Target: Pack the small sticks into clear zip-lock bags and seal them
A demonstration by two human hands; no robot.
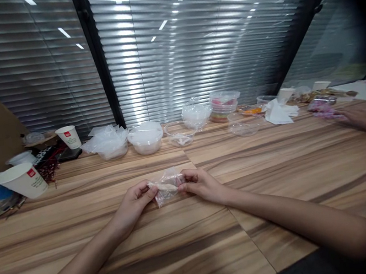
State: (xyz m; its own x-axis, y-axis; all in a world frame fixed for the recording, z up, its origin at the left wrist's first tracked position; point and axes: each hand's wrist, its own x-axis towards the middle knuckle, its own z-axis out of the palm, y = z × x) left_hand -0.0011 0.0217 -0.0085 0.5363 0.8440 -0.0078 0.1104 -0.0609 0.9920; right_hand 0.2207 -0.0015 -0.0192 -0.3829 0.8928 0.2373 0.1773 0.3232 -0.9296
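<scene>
Nearly level: left hand [135, 201], right hand [204, 186]

I remotely held the bare left forearm [82, 269] and right forearm [286, 216] stretched forward, both slanting inward toward each other. My left hand [133, 205] pinched, thumb opposite bent fingers; my right hand [205, 187] faced it in a similar pinch, its fingers curled, the 2 hands near but apart

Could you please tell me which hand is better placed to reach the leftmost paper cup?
Likely the left hand: it's nearer that paper cup than the right hand; both pinch the plastic bag.
</scene>
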